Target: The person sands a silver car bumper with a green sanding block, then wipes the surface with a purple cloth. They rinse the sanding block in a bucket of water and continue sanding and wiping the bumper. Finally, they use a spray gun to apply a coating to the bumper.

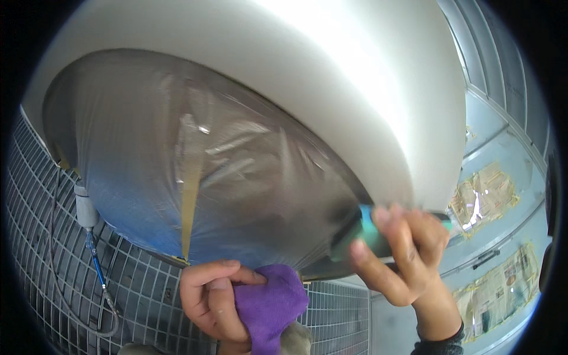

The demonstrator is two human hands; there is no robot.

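Observation:
My left hand [213, 299] is closed on a purple cloth [273, 302], which bunches up beside the fingers and hangs down past the wrist. My right hand [408, 251] grips a teal block with dark edges [370, 234]. Motion blurs the block, and its exact kind is unclear. It sits by the lower right rim of the arch, at the edge of a pale curved vehicle panel [331, 65]. Thin grey plastic film [248, 160] covers the arch opening, wrinkled in the middle and bluish low down. A yellowish tape strip [190, 219] runs down the film.
A hose with a blue section [96, 263] hangs at left from a grey cylindrical fitting [86, 207]. Metal floor grating [154, 296] lies below. On the light wall at right are taped newspaper sheets [500, 290] and a torn paper patch [491, 195].

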